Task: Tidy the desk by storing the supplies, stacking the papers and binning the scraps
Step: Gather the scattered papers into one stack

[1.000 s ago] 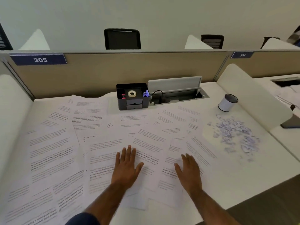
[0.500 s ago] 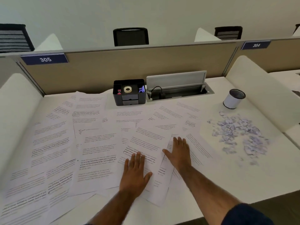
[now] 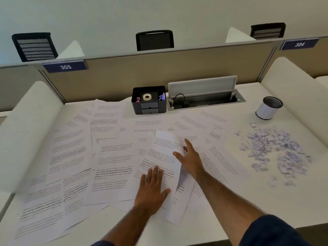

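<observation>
White sheet (image 3: 165, 148) curling up mid-desk, pinched by the right hand (image 3: 190, 161) between thumb and fingers (image 3: 188, 144). Left hand (image 3: 150, 192) lies flat on its near end, fingers together. Papers (image 3: 71, 157) cover the desk (image 3: 292, 206), scraps (image 3: 276, 153) piled right.

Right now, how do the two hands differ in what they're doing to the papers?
The left hand lies flat, palm down, pressing the spread papers to the desk; the right hand pinches the raised edge of a curled sheet. The left hand sits nearer the person, the right hand farther out. Both touch those papers.
</observation>
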The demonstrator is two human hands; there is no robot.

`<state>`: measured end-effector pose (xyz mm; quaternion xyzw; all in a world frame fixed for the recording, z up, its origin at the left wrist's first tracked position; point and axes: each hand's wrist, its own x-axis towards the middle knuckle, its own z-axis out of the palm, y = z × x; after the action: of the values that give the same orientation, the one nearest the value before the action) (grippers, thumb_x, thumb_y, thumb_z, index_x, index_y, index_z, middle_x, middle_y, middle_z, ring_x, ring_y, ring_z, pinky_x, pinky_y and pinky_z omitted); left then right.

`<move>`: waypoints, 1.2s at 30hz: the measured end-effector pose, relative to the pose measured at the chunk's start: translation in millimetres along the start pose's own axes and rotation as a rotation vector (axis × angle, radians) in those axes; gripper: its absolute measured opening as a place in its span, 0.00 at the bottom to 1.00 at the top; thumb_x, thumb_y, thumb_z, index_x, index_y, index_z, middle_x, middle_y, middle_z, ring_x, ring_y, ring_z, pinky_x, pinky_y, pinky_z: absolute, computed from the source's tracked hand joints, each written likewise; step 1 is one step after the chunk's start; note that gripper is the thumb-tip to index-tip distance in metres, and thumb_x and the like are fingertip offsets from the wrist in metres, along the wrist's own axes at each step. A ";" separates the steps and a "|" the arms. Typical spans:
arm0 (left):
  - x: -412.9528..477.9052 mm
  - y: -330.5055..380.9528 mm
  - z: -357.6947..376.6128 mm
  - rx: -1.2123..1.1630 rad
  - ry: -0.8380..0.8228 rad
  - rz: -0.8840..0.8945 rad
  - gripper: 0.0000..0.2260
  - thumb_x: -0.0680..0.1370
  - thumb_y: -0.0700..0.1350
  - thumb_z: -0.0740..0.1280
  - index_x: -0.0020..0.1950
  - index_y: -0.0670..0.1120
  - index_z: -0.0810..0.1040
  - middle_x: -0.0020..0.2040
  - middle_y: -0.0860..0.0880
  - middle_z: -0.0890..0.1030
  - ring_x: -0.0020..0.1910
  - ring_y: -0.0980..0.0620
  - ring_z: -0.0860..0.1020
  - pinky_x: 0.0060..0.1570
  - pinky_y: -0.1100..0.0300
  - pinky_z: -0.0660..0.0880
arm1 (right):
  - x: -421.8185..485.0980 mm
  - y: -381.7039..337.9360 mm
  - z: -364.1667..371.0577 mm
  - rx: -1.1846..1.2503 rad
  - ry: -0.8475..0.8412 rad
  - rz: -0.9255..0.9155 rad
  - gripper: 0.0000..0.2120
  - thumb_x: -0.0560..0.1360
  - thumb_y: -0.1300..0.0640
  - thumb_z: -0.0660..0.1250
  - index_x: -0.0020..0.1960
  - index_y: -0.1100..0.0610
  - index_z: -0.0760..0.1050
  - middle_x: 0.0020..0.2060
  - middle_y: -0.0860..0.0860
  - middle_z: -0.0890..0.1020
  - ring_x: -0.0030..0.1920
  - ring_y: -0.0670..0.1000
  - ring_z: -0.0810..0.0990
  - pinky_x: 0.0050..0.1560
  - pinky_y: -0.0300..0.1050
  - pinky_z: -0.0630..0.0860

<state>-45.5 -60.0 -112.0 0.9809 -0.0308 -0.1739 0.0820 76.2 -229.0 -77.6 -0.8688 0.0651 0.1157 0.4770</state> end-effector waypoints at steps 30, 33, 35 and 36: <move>14.8 -23.5 3.2 -0.062 0.080 0.060 0.43 0.70 0.71 0.25 0.83 0.54 0.36 0.82 0.55 0.33 0.82 0.51 0.34 0.79 0.53 0.33 | -57.6 51.8 3.8 -0.284 0.063 -0.109 0.38 0.77 0.33 0.58 0.80 0.46 0.48 0.78 0.48 0.61 0.79 0.55 0.57 0.77 0.55 0.60; 14.7 -24.4 4.3 -0.083 0.093 0.064 0.41 0.72 0.70 0.28 0.84 0.54 0.38 0.82 0.55 0.35 0.82 0.50 0.35 0.77 0.54 0.32 | -65.1 35.8 3.3 0.324 0.215 0.048 0.39 0.74 0.39 0.70 0.78 0.44 0.53 0.67 0.46 0.75 0.62 0.51 0.80 0.56 0.54 0.82; 15.3 -24.2 4.0 -0.083 0.092 0.065 0.43 0.72 0.71 0.27 0.84 0.53 0.39 0.83 0.53 0.36 0.82 0.50 0.35 0.78 0.54 0.32 | -66.5 31.3 5.9 0.547 0.277 0.237 0.36 0.73 0.47 0.74 0.76 0.50 0.60 0.57 0.49 0.82 0.53 0.51 0.84 0.50 0.55 0.84; 15.5 -23.6 3.8 -0.082 0.098 0.063 0.44 0.72 0.72 0.27 0.84 0.53 0.40 0.84 0.53 0.37 0.82 0.50 0.36 0.78 0.54 0.33 | -65.0 32.5 9.1 0.564 0.254 0.292 0.29 0.73 0.51 0.74 0.70 0.53 0.68 0.54 0.51 0.84 0.49 0.51 0.85 0.49 0.55 0.84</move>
<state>-31.5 -38.8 -124.7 0.9826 -0.0505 -0.1241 0.1288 4.9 -238.6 -91.6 -0.6917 0.2770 0.0512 0.6650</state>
